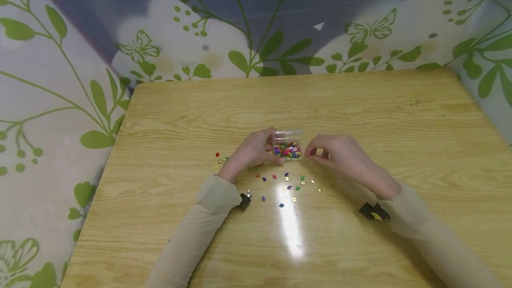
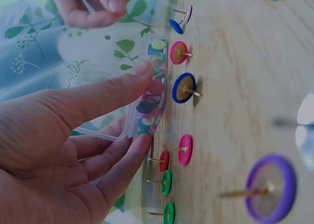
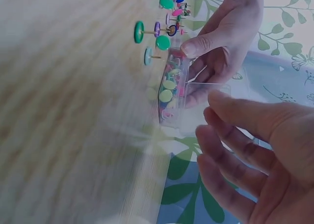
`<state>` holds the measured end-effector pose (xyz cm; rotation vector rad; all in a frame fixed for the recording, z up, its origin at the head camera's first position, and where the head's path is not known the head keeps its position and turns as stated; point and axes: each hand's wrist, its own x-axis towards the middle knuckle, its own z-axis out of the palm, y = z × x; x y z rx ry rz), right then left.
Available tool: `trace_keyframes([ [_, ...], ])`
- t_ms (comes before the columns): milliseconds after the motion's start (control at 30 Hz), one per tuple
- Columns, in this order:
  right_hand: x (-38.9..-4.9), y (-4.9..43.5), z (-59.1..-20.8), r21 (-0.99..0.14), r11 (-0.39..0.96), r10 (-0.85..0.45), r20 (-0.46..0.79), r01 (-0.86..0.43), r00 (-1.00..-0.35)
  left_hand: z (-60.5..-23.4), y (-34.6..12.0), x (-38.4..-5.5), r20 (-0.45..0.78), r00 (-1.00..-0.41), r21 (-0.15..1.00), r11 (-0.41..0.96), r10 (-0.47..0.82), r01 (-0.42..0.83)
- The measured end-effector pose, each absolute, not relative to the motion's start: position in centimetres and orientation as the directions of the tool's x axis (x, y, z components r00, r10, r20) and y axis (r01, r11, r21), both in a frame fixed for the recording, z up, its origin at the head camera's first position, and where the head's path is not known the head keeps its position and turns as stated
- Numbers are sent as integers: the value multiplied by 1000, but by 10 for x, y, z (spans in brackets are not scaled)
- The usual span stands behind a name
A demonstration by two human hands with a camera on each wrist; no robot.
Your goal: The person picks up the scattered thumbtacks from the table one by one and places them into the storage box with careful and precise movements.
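A small clear plastic box (image 1: 287, 151) full of colourful thumbtacks sits on the table, its transparent lid (image 1: 288, 133) raised. My left hand (image 1: 253, 149) holds the box from its left side, thumb on the near wall and fingers behind. Just right of the box hovers my right hand (image 1: 340, 151), fingers loosely bent and thumb tip close to the index finger. Nothing shows between those fingertips in the right wrist view. Loose thumbtacks lie around the box, among them a purple tack (image 2: 289, 185) and a green tack (image 3: 139, 32), several with pins pointing up or sideways.
The wooden table (image 1: 180, 114) meets a leaf-patterned curtain (image 1: 248, 26) at its far edge. More tacks are scattered nearer the body, including a blue tack (image 1: 282, 205), and a red tack (image 1: 217, 154) lies left of my left wrist. Black straps are on both wrists.
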<state>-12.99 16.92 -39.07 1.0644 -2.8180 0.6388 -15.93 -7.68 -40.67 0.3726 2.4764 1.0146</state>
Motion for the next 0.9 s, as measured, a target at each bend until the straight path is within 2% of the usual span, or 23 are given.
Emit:
trace_keyframes([
  [133, -121, 176, -390, -382, 660, -652, 137, -647, -746, -406, -77, -159, -292, -869, 715, 694, 400, 80],
  [300, -110, 183, -393, -459, 594, -735, 24, -661, -678, -405, -78, -159, -289, -869, 715, 694, 402, 83],
  [467, -104, 187, -399, -493, 552, -777, -11, -673, -629, -405, -78, -158, -290, -870, 717, 693, 399, 79],
  [700, -104, 187, -404, -476, 555, -775, 3, -683, -632, -406, -78, -159, -291, -868, 719, 691, 403, 80],
  [900, -108, 186, -400, -482, 583, -734, 33, -655, -678, -406, -77, -159, -287, -867, 716, 692, 408, 88],
])
